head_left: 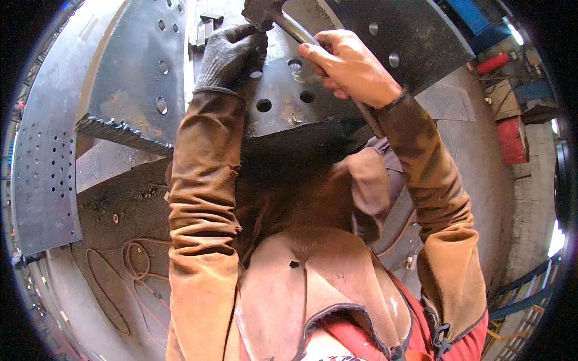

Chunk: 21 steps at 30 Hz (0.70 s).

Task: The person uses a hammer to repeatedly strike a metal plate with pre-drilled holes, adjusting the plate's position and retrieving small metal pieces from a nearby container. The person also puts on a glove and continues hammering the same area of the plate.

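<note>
My right hand, bare, is wrapped round the handle of a hammer. The handle slants from the top middle down past my wrist, and the dark hammer head sits at the upper edge. Right beside that head is my left hand in a grey knit glove, its fingers closed together. Whatever they pinch is hidden by the glove and the hammer head. Both hands are over a dark steel beam with several round holes and a chalk-like mark. Tan leather sleeves cover both my forearms.
Upright steel plates with holes flank the beam left and right. A long perforated plate stands farther left. Small metal blocks lie beyond my left hand. A hose loops on the floor; a red box is at right.
</note>
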{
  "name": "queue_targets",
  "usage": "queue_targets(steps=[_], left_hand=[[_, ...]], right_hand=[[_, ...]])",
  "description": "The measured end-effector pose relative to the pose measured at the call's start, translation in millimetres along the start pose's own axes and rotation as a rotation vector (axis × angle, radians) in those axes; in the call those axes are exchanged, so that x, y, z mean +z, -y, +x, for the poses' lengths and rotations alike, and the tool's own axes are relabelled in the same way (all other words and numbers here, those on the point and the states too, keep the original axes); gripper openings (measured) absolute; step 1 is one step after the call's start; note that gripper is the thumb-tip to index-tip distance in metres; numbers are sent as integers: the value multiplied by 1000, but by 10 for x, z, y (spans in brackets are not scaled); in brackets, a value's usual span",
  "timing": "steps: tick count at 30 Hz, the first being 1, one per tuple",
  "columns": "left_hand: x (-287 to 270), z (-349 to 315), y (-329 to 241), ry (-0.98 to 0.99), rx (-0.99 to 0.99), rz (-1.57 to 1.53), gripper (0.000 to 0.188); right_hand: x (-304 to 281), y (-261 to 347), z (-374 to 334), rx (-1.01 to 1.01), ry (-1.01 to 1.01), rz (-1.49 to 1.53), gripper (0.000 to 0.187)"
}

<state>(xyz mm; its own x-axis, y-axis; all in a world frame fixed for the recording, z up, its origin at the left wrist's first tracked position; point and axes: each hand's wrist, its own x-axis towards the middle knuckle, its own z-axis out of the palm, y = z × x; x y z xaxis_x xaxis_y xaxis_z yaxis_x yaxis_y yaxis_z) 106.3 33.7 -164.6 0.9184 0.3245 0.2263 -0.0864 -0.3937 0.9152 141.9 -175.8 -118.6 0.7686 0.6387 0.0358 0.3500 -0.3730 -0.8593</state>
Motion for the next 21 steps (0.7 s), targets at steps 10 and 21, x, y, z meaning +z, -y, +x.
queue_targets(steps=[10, 21], left_hand=[[-108, 197, 392, 51, -27, -320, 36], [-104, 345, 505, 92, 57, -204, 34]], right_hand=[[-670, 1117, -339, -662, -594, -339, 32], [-67, -131, 72, -90, -227, -71, 38]])
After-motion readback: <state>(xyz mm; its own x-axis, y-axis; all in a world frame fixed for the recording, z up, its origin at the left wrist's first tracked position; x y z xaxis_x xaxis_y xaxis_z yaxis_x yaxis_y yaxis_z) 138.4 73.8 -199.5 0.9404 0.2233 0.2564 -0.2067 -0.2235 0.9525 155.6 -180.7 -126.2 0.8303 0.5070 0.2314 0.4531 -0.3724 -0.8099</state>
